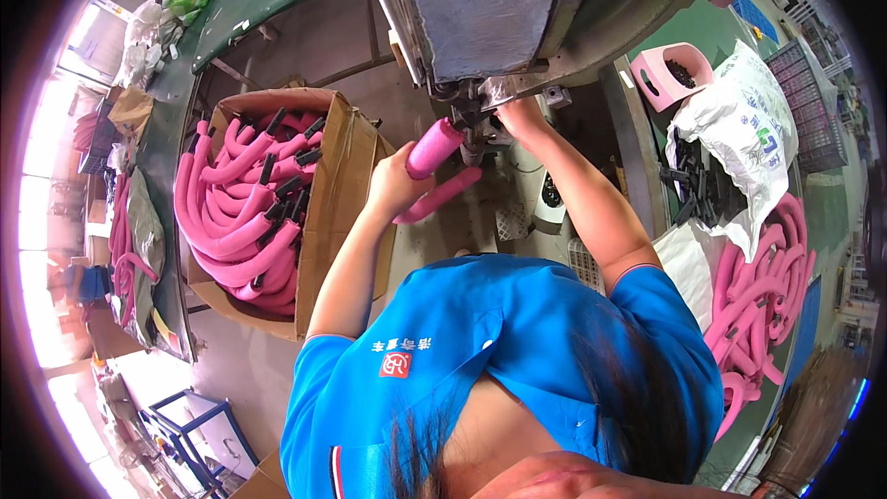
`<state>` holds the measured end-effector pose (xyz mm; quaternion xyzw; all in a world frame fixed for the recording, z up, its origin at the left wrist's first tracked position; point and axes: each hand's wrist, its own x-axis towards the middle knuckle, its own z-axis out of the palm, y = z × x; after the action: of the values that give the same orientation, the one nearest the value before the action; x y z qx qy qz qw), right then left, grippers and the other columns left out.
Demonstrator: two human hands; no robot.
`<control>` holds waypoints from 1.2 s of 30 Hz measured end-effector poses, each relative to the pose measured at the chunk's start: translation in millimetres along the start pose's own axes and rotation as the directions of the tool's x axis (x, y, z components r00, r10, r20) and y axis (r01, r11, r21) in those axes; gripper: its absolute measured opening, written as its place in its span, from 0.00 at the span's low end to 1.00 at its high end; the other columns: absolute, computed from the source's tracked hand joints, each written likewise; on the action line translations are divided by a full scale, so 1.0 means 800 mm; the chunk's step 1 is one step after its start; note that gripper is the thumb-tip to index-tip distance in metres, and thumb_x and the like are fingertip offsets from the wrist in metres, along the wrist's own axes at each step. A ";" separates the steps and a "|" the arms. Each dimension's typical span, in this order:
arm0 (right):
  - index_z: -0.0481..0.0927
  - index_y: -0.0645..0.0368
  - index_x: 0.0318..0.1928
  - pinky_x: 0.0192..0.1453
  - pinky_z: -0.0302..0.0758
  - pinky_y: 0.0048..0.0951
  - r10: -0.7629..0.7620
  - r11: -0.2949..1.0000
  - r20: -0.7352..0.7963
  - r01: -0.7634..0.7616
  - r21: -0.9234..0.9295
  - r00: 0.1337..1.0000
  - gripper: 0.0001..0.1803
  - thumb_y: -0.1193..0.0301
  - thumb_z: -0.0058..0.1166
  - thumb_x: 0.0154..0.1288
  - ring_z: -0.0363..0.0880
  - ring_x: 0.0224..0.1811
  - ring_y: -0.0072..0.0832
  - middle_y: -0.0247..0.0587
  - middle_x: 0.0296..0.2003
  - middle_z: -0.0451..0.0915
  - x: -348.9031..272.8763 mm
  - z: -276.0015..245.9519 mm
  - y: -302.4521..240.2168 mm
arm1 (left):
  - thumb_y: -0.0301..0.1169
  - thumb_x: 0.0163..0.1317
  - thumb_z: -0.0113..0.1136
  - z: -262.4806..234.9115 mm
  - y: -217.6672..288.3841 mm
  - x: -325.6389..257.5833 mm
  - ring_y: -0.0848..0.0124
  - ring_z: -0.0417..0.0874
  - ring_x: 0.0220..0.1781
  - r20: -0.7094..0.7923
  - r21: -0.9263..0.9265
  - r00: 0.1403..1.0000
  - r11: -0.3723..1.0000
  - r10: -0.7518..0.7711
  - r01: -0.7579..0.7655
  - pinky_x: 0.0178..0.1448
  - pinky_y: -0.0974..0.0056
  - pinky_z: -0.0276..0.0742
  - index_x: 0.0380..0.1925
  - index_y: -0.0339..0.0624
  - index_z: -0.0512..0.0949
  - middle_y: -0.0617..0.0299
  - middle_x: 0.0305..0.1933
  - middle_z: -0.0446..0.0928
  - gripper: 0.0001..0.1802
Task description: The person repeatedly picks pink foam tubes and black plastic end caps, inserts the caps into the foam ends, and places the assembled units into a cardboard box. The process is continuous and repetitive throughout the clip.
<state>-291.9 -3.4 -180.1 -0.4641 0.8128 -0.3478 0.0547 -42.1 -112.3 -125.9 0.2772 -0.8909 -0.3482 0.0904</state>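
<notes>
My left hand (399, 179) is wrapped round a pink foam-covered tube (434, 150), whose upper end meets the tooling under the machine head (482, 23). A second length of the same pink foam (448, 194) shows below that hand; it looks like the bent other end of this tube. My right hand (520, 118) reaches up to the tooling (473, 115) from the other side. Its fingertips are hidden by metal parts, so what they hold, if anything, does not show. A dark piece sits at the tube's end, too small to make out.
On the left stands a cardboard box (337, 152) full of pink tubes with black ends. To the right are a pink bin (647, 69) of small black parts, a white sack (748, 129) spilling black pieces (693, 185), and a heap of pink tubes (762, 286). Green tabletops (277, 0) flank the machine.
</notes>
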 end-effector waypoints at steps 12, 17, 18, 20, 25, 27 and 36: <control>0.74 0.59 0.34 0.34 0.73 0.35 0.206 0.898 0.012 -0.193 0.395 0.979 0.17 0.57 0.43 0.66 0.77 0.32 0.37 0.39 0.27 0.77 0.046 0.079 0.089 | 0.38 0.42 0.65 -0.020 0.009 0.008 0.50 0.82 0.43 0.103 0.186 0.993 0.982 -0.064 0.044 0.48 0.52 0.77 0.47 0.44 0.76 0.47 0.38 0.81 0.28; 0.76 0.59 0.35 0.37 0.73 0.38 0.410 0.906 -0.109 -0.390 0.165 0.906 0.16 0.58 0.44 0.65 0.77 0.35 0.41 0.43 0.30 0.78 0.037 0.100 0.065 | 0.37 0.42 0.64 -0.030 0.017 0.008 0.50 0.82 0.42 0.166 0.152 0.983 0.987 -0.083 0.058 0.47 0.52 0.77 0.43 0.44 0.77 0.47 0.36 0.81 0.25; 0.76 0.59 0.35 0.38 0.73 0.38 0.423 0.902 -0.119 -0.406 0.149 0.898 0.16 0.58 0.44 0.65 0.77 0.36 0.42 0.44 0.30 0.78 0.039 0.098 0.068 | 0.37 0.42 0.64 -0.028 0.018 0.008 0.50 0.82 0.42 0.167 0.133 0.982 0.989 -0.082 0.060 0.47 0.52 0.77 0.43 0.44 0.77 0.47 0.36 0.81 0.24; 0.76 0.59 0.35 0.39 0.74 0.39 0.450 0.890 -0.127 -0.434 0.139 0.884 0.16 0.59 0.45 0.65 0.77 0.37 0.43 0.46 0.32 0.78 0.037 0.096 0.070 | 0.38 0.42 0.64 -0.024 0.015 0.008 0.50 0.82 0.42 0.176 0.144 0.981 0.988 -0.084 0.059 0.47 0.51 0.77 0.43 0.44 0.77 0.47 0.36 0.81 0.24; 0.78 0.59 0.37 0.42 0.74 0.42 0.488 0.871 -0.121 -0.473 0.132 0.864 0.16 0.60 0.46 0.64 0.77 0.40 0.47 0.50 0.34 0.79 0.032 0.093 0.082 | 0.39 0.42 0.64 -0.027 0.017 0.005 0.51 0.82 0.42 0.159 0.141 0.985 0.989 -0.068 0.045 0.47 0.52 0.77 0.44 0.44 0.77 0.48 0.37 0.81 0.25; 0.78 0.59 0.37 0.44 0.74 0.43 0.502 0.864 -0.125 -0.487 0.130 0.856 0.16 0.60 0.46 0.64 0.77 0.41 0.48 0.52 0.35 0.79 0.033 0.093 0.087 | 0.39 0.42 0.64 -0.025 0.014 0.004 0.51 0.82 0.42 0.150 0.142 0.986 0.989 -0.068 0.046 0.47 0.52 0.77 0.45 0.45 0.77 0.48 0.37 0.81 0.26; 0.80 0.59 0.40 0.49 0.75 0.47 0.600 0.800 -0.169 -0.582 0.148 0.782 0.16 0.60 0.52 0.60 0.78 0.45 0.54 0.58 0.39 0.81 0.038 0.093 0.092 | 0.36 0.42 0.65 -0.044 0.029 0.007 0.50 0.81 0.41 0.108 0.090 0.994 0.996 -0.035 0.025 0.46 0.53 0.76 0.39 0.41 0.76 0.47 0.35 0.81 0.22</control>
<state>-330.9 -41.7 -274.3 -0.1443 0.9024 -0.3945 0.0964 -44.0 -121.6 -84.2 0.2748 -0.9049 -0.3242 0.0238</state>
